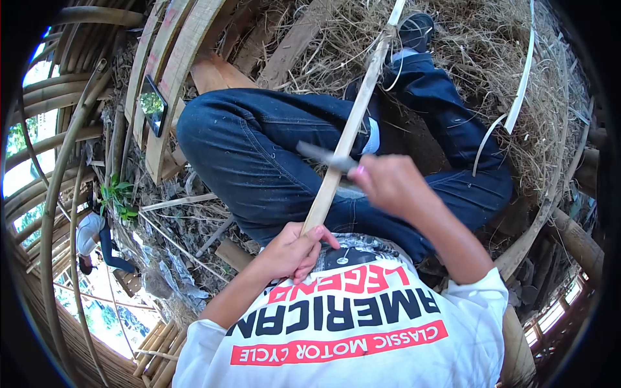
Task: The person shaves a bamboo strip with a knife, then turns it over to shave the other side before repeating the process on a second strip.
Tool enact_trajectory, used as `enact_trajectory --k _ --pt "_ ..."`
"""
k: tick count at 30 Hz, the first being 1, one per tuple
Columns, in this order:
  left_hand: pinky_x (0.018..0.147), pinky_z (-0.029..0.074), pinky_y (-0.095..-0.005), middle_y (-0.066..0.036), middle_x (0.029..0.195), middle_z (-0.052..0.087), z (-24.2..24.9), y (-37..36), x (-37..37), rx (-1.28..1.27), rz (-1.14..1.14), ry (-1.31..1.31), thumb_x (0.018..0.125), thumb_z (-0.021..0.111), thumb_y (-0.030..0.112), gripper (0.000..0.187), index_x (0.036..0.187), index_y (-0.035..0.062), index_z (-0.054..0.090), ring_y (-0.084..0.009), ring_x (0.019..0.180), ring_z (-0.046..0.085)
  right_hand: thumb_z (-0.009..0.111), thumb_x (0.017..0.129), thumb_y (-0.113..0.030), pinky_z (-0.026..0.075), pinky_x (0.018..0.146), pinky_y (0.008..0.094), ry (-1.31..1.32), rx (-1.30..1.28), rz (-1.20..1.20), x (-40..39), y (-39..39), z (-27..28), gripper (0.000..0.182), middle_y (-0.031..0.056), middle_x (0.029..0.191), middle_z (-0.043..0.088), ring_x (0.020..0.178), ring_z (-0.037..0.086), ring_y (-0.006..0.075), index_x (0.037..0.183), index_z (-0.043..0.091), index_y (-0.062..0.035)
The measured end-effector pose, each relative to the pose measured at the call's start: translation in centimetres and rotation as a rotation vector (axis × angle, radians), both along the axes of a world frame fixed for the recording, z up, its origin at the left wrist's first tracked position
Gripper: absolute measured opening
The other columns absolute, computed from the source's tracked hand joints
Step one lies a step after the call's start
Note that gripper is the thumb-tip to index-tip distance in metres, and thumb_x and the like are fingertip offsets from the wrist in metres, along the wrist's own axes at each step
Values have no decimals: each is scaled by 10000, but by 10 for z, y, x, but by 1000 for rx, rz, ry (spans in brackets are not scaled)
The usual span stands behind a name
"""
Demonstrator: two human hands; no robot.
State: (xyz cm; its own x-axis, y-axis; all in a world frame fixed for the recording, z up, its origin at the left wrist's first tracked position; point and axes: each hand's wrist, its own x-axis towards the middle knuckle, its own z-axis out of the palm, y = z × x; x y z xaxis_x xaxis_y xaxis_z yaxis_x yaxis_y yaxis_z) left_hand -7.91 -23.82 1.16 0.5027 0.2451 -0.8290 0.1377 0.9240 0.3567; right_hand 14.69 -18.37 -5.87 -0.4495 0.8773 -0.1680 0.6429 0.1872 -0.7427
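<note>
A long pale bamboo strip (358,116) runs from my lap up past my legs to the top of the head view. Its lower end is gripped in my left hand (293,252), close against the shirt. My right hand (390,184) is closed around the handle of a knife (315,154), smeared by motion. The blade lies across the strip, overlapping it above my left hand. Thin fibres hang from the strip near the shoe (415,31). My legs in dark jeans (259,145) are bent on both sides of it.
Wooden planks (184,58) lean at the upper left, with a phone (153,105) on them. Dry straw (491,58) covers the ground at the upper right, where a white strip (521,84) hangs. Another person (92,236) is at the far left, by curved bamboo poles (55,174).
</note>
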Motion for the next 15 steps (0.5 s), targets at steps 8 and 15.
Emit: enact_trajectory --k 8,15 --pt "331 372 -238 3 433 387 1 -2 -4 -13 0 8 1038 332 344 478 987 -72 561 -76 319 401 539 925 -382 482 513 461 -78 -41 -72 5 11 -6 392 175 552 570 522 593 383 752 574 -32" --pt "329 373 -231 9 439 378 -1 -1 -2 -23 29 -9 1041 324 324 465 981 -72 561 -76 320 404 535 928 -378 474 506 453 1 19 61 -3 9 2 414 177 555 573 535 596 383 697 560 -36"
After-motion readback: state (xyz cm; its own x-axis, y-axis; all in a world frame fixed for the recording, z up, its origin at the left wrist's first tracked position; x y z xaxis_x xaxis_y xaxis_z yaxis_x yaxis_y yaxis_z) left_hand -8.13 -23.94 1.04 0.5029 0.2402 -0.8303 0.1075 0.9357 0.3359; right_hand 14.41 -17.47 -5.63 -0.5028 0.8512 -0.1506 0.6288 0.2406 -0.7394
